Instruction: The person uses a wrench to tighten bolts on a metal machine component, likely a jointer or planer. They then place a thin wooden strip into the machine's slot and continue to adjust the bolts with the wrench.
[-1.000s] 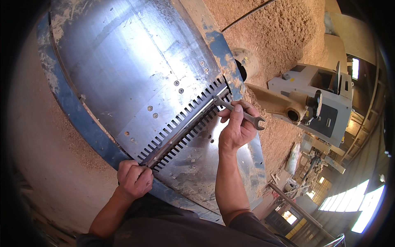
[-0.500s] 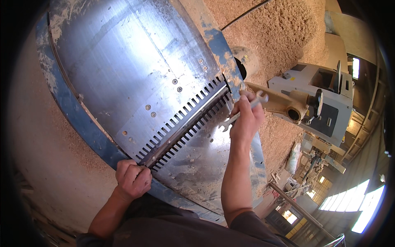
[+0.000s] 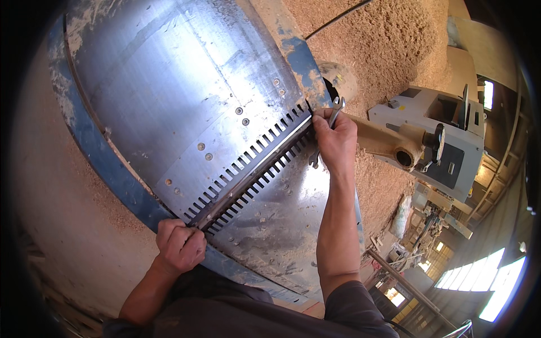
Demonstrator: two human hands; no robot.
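Observation:
My right hand (image 3: 338, 142) is closed around a double open-ended wrench (image 3: 338, 107), whose jaws stick out on both sides of the hand. Its thumb and fingertips touch the far right end of the long metal cutter head (image 3: 248, 179), which lies in a slot between two toothed plate edges. At the slot's lower left end my left hand (image 3: 181, 245) is curled shut, fingers against the end of the cutter head. What is pinched there is hidden. A wide, shiny steel planer table (image 3: 163, 73) spreads beyond the slot; a dusty steel plate (image 3: 265, 231) lies on the near side.
Blue frame edges (image 3: 121, 183) border the table. A beige cylindrical arm (image 3: 389, 138) juts out at right. Behind it stand a grey machine (image 3: 451, 121) and a big heap of wood shavings (image 3: 389, 42). Clutter and a white sack (image 3: 401, 217) lie farther right.
My right hand has moved up and slightly right to the cutter head's far end, and the wrench has turned steeper in it. The left hand has stayed nearly still.

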